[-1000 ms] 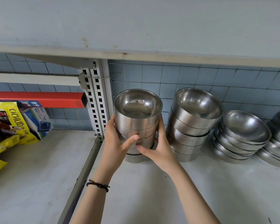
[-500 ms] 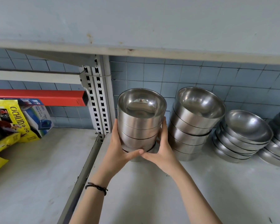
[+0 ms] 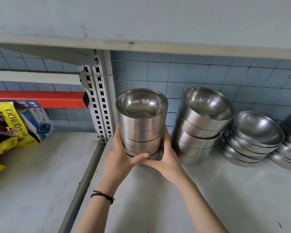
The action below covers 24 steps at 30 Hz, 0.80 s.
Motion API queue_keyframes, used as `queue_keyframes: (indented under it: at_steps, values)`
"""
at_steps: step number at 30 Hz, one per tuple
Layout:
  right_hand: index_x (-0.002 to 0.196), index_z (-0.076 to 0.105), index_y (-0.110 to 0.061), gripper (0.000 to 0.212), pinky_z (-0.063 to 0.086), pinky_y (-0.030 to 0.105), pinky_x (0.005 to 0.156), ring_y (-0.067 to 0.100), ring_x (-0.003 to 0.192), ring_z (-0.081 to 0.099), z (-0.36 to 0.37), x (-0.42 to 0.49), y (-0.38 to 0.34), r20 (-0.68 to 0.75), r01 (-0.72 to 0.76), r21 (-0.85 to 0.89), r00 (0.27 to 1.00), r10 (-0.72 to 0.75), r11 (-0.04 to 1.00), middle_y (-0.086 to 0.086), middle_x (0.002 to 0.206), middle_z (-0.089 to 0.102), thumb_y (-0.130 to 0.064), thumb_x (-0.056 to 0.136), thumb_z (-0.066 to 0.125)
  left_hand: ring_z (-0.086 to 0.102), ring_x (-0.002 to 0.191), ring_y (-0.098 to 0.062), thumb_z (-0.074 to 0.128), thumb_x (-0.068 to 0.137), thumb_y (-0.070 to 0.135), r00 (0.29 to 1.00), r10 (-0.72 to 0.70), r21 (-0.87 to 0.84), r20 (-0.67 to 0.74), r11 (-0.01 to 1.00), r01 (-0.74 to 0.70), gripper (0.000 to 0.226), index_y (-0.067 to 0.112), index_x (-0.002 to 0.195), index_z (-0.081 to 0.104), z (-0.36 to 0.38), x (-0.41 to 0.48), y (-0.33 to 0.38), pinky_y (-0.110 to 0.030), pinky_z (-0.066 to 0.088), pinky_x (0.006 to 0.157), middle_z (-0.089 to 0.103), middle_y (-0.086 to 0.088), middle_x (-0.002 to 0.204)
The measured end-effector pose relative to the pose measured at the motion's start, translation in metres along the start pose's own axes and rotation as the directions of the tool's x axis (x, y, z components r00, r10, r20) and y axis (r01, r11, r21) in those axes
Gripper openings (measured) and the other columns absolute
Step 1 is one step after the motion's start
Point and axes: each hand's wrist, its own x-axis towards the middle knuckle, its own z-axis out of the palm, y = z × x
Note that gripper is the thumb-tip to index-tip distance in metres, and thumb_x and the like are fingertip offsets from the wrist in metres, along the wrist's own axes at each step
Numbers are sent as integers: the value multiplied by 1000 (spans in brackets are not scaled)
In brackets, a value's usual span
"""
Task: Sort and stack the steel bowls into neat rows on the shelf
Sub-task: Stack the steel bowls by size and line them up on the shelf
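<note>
Head view: both hands clasp a smooth cylindrical steel bowl stack.

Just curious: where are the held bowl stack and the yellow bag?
held bowl stack point(image 3: 141, 126): head view, top bowl's outer wall.
yellow bag point(image 3: 15, 125): head view, its printed front.

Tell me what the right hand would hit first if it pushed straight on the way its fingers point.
Probably the tiled wall, through the gap between the held stack and the neighbouring stack. The right hand points toward the back; depth is unclear.
</note>
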Motion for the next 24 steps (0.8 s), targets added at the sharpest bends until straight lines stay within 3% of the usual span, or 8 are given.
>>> queue_keyframes:
  at_steps: [3, 7, 9, 12, 16, 21, 24]
  values:
    - [148, -2, -56, 122, 31, 21, 110, -17, 136, 29, -1, 0, 0, 19, 1, 9, 1000, -1, 1000, -48, 142, 27, -44, 66, 88, 55, 121, -11, 75, 50, 73, 1000, -1, 29, -21, 1000, 2, 122, 30, 147, 17, 1, -1, 1, -42, 52, 90, 50, 16, 137]
    - [144, -3, -62, 120, 29, 2, 103, -18, 136, 26, -1, 0, 1, 23, 4, 23, 1000, -5, 1000, -50, 143, 24, -41, 68, 87, 60, 114, -13, 67, 49, 80, 999, -2, 86, -39, 996, 6, 119, 28, 145, 19, 1, 0, 1, -40, 53, 83, 58, 15, 129]
    - [144, -3, -62, 120, 28, 0, 101, -18, 136, 26, -1, 0, 1, 21, 6, 36, 1000, -7, 999, -49, 143, 25, -41, 69, 87, 60, 113, -14, 65, 49, 83, 1000, -7, 84, -30, 996, 9, 122, 29, 146, 14, 1, 0, 1, -40, 54, 83, 58, 14, 129]
    - [145, -3, -62, 118, 28, -1, 100, -18, 136, 26, -1, -2, 2, 14, 23, 38, 1000, -23, 999, -49, 143, 25, -44, 70, 86, 54, 123, -13, 67, 52, 80, 1000, 2, 41, 1, 999, -2, 129, 35, 150, -3, 2, -1, 0, -41, 52, 91, 45, 13, 145]
    - [141, -5, -67, 116, 25, -3, 100, -19, 137, 22, 0, -3, -1, -1, 49, 16, 999, -49, 999, -53, 142, 19, -47, 70, 85, 29, 141, 0, 71, 56, 76, 998, 61, -64, -11, 996, -61, 130, 43, 147, -15, 4, -2, -1, -22, 36, 98, 18, 19, 158]
    - [144, -7, -62, 113, 21, -3, 102, -19, 139, 16, 0, -3, -2, 10, 76, 12, 997, -76, 997, -50, 146, 11, -44, 76, 82, 27, 139, 8, 73, 63, 68, 992, 124, -134, 3, 983, -123, 123, 48, 146, -15, 1, -1, -6, -10, 32, 106, 19, 24, 156]
    - [143, -10, -62, 110, 18, -4, 102, -20, 138, 14, 0, -4, -1, 28, 72, 4, 997, -72, 997, -53, 145, 9, -43, 80, 78, 27, 141, 2, 74, 66, 63, 988, 154, -104, 7, 983, -153, 121, 43, 148, -13, 0, 1, -9, -23, 31, 112, 15, 17, 159]
